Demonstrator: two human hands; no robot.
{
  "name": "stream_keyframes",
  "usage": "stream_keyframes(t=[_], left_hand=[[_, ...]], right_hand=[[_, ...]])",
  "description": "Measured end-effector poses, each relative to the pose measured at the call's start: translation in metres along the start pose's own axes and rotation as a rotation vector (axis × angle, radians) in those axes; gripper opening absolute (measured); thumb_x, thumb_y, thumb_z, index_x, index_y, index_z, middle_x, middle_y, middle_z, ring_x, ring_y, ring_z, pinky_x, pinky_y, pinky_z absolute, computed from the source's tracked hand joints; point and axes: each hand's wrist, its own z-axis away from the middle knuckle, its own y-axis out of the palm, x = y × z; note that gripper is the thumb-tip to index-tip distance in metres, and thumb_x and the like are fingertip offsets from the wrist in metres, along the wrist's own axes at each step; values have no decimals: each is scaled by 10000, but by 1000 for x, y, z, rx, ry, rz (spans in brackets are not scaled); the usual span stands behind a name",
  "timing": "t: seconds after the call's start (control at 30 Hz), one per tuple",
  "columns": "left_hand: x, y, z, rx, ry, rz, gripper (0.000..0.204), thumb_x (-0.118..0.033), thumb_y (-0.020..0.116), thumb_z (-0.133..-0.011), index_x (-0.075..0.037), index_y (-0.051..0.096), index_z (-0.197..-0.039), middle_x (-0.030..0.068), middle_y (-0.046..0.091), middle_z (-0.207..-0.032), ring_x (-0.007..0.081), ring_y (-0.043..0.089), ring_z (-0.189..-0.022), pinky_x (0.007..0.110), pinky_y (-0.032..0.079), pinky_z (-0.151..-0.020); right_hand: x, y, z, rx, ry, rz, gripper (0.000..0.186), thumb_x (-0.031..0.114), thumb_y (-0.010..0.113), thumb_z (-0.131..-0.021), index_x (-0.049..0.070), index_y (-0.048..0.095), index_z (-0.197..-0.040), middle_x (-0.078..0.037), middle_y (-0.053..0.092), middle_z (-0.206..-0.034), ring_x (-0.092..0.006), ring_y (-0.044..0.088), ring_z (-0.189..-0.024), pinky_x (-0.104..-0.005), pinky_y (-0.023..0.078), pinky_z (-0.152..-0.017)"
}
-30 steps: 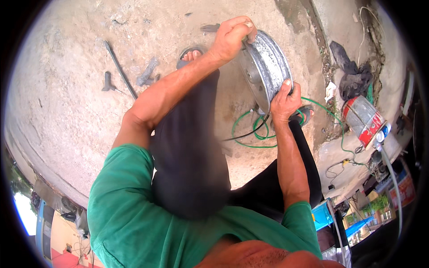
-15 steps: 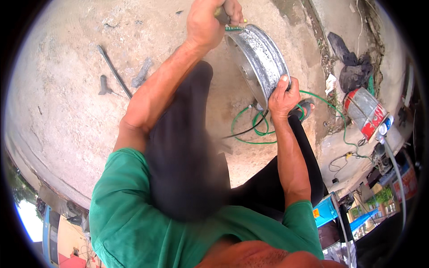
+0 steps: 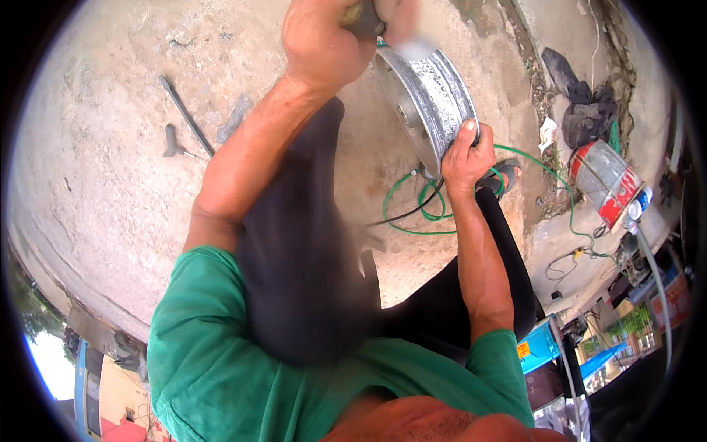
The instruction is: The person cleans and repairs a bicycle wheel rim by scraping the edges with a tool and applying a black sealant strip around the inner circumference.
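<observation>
A metal wheel rim (image 3: 440, 92), grey with worn whitish patches, stands on edge on the ground ahead of my knees. My right hand (image 3: 468, 160) grips its near right edge, thumb on top. My left hand (image 3: 328, 40) is closed at the far end of the rim, around a grey and yellowish thing (image 3: 362, 20) whose kind I cannot make out. Motion-blurred fingers (image 3: 398, 18) and a pale smear show beside it, over the rim's far end. A small green piece shows at the rim's far edge.
A green hose (image 3: 420, 230) coils behind the rim. A dark metal bar (image 3: 184, 110) and a dark-handled tool (image 3: 172, 141) lie left on the concrete. To the right are dark cloths (image 3: 587, 121) and a red and silver can (image 3: 605, 184). A sandalled foot (image 3: 503, 179) stands near the hose.
My left hand has lifted slightly and shifted left. The fingers at the rim's far end have moved right and blurred. My right hand stays on the rim, which has barely moved.
</observation>
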Motion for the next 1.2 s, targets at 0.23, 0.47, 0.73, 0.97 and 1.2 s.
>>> stream_keyframes(t=[0.23,0.47,0.73,0.97,1.2], left_hand=[[29,-31,10,-73,-83,-222,416,-353,456,-1010,-29,543,-762,147,580,-726,221,546,-671,336,444,-659],[21,-12,17,84,-97,-581,340,-273,388,-999,-24,480,-787,111,578,-791,225,516,-754,342,457,-757],[21,-32,0,-163,-50,-739,424,-318,449,-1023,-34,589,-742,94,609,-765,171,535,-695,303,431,-679],[-15,-96,34,-388,-250,-1172,432,-354,516,-1009,-2,626,-784,69,638,-737,158,561,-696,314,446,-676],[-44,-173,120,-519,-547,-1655,474,-443,580,-975,16,688,-1014,208,701,-966,332,664,-942,418,506,-853]], right_hand=[[6,5,-2,-18,13,63,347,341,643,-975,7,647,-881,-199,622,-710,-383,590,-631,-458,467,-606],[6,5,1,-34,-14,58,333,327,642,-977,6,651,-892,-190,633,-714,-372,623,-650,-459,480,-616],[-1,3,3,-8,8,53,327,329,643,-978,13,662,-897,-192,652,-729,-376,641,-664,-465,488,-630],[3,6,-2,-40,-12,32,338,340,643,-975,13,654,-890,-187,643,-729,-364,624,-661,-455,484,-644],[-6,0,3,3,-7,69,389,363,594,-1031,-10,653,-937,-171,630,-740,-319,585,-649,-428,479,-630]])
